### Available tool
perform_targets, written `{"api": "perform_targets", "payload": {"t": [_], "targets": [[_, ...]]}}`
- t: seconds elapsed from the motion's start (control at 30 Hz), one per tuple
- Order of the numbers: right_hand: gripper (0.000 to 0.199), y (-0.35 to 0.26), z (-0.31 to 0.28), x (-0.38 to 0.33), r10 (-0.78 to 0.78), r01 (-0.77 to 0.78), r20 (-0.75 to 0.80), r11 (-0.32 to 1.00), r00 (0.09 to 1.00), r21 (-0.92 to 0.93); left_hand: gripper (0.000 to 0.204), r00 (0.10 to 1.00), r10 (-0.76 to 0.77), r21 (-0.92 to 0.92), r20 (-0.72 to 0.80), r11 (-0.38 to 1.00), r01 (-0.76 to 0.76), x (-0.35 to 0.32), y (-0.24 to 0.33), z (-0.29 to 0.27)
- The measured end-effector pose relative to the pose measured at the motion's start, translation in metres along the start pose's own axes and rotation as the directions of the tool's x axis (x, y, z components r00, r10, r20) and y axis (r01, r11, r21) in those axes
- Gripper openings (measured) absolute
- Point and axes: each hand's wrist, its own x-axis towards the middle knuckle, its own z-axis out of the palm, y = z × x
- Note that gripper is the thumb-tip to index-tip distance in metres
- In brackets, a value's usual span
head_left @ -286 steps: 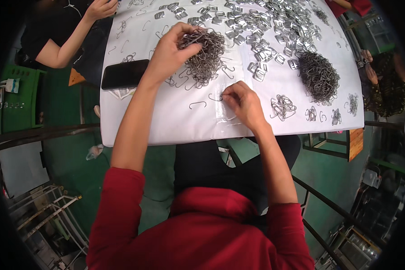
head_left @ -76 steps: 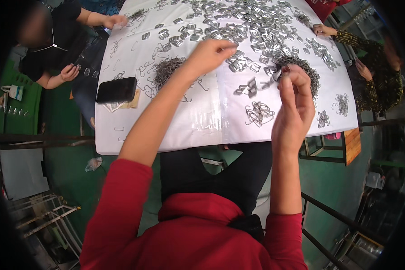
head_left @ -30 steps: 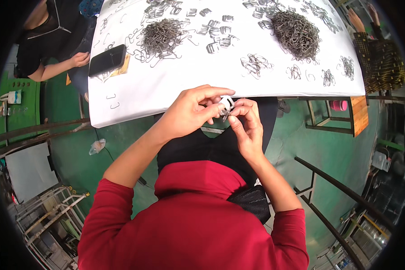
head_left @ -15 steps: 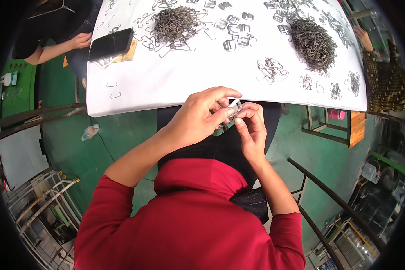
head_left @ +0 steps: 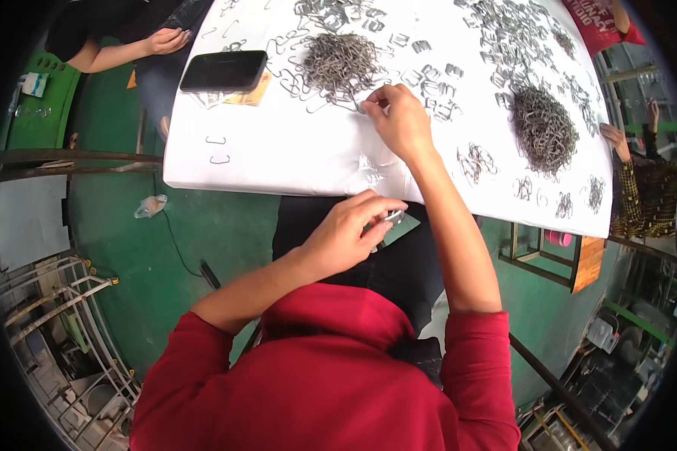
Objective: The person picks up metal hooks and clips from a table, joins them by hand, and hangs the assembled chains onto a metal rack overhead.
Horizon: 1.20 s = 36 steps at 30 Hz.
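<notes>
My left hand (head_left: 350, 229) is closed over my lap, just off the table's front edge. Between its thumb and fingers sits a small shiny metal buckle-like piece (head_left: 393, 216), partly covered by the fingers. Stretched forward over the table, my right hand (head_left: 402, 124) has its thumb and forefinger pinched on a bent wire hook (head_left: 359, 106) at the near right edge of a pile of wire hooks (head_left: 340, 64). Its other fingers are curled. Several metal buckle-like pieces (head_left: 436, 90) lie to the right of that hand.
On the white-covered table (head_left: 278, 158) are a black phone (head_left: 224, 71) over papers, two single hooks (head_left: 218, 159), a second hook pile (head_left: 543, 129) and smaller clusters (head_left: 475, 161). A co-worker's hand (head_left: 168, 40) is at far left, another's (head_left: 615, 141) at the right edge.
My right hand has left the metal piece and moved forward to the hook pile. My left hand keeps the piece, now slightly lower in view. The view has shifted.
</notes>
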Motion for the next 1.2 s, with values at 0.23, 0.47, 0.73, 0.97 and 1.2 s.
{"api": "perform_targets", "payload": {"t": [0.23, 0.47, 0.73, 0.97, 1.2], "targets": [[0.021, -0.013, 0.013, 0.029, 0.166, -0.059, 0.238, 0.914, 0.957, -0.401, 0.031, 0.999, 0.036, 0.001, -0.039, 0.999, -0.036, -0.013, -0.006, 0.001], [0.015, -0.009, -0.011, 0.014, 0.097, 0.018, 0.265, 0.916, 0.959, -0.400, 0.031, 0.999, 0.039, -0.030, -0.012, 0.999, -0.040, -0.017, -0.011, 0.006], [0.010, 0.011, -0.010, -0.010, -0.181, 0.174, 0.217, 0.983, 0.959, 0.055, 0.031, 0.997, 0.067, -0.001, -0.025, 0.998, -0.067, -0.014, -0.004, 0.011], [0.013, -0.005, -0.084, -0.099, 0.176, -0.448, 0.420, 0.511, 0.890, 0.734, 0.026, 0.996, 0.033, -0.020, -0.077, 0.999, -0.034, -0.014, -0.003, 0.014], [0.005, 0.006, -0.082, -0.171, 0.222, -0.270, 0.167, 0.602, 0.961, 0.752, 0.025, 0.995, 0.032, -0.081, -0.097, 0.996, -0.040, -0.003, 0.009, 0.024]]}}
